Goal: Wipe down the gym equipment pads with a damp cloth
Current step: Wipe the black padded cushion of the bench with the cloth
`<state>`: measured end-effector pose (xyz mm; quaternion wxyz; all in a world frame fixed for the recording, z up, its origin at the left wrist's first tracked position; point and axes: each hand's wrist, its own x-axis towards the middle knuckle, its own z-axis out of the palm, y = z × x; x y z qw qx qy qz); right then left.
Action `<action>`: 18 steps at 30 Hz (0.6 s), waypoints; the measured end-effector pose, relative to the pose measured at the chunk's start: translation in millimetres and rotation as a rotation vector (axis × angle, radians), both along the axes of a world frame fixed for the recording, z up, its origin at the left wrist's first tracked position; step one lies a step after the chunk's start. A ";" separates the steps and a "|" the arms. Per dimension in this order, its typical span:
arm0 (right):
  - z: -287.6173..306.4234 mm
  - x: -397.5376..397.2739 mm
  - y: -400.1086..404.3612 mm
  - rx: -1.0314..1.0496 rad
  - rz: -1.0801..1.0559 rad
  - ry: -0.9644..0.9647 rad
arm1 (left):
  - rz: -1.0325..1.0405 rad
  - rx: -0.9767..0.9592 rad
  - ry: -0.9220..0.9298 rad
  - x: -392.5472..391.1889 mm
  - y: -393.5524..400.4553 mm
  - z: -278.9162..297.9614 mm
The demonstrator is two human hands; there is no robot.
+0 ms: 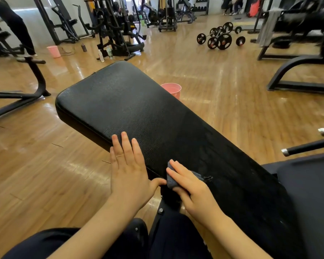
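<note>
Head view: the right hand (190, 186) presses a grey cloth (171, 181) onto the near left edge of the black bench pad (138, 109), fingers curled over it, while the left hand (128, 165) rests flat and empty just beside it. The pad's long axis runs from near right to far left, so the unwiped stretch probably lies ahead and left of the cloth.
</note>
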<state>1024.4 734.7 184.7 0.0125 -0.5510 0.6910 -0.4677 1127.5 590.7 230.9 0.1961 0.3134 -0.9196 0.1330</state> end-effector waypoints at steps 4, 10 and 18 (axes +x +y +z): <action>8.8 -25.4 -8.5 0.043 0.058 0.043 | -0.012 -0.018 0.022 0.2 0.2 0.4; 35.1 -97.1 -63.9 0.018 -0.160 -0.164 | 0.002 -0.032 0.020 0.3 1.7 -0.9; 53.9 -93.3 -97.5 0.029 -0.349 -0.289 | -0.035 -0.008 0.053 0.7 -0.9 -2.3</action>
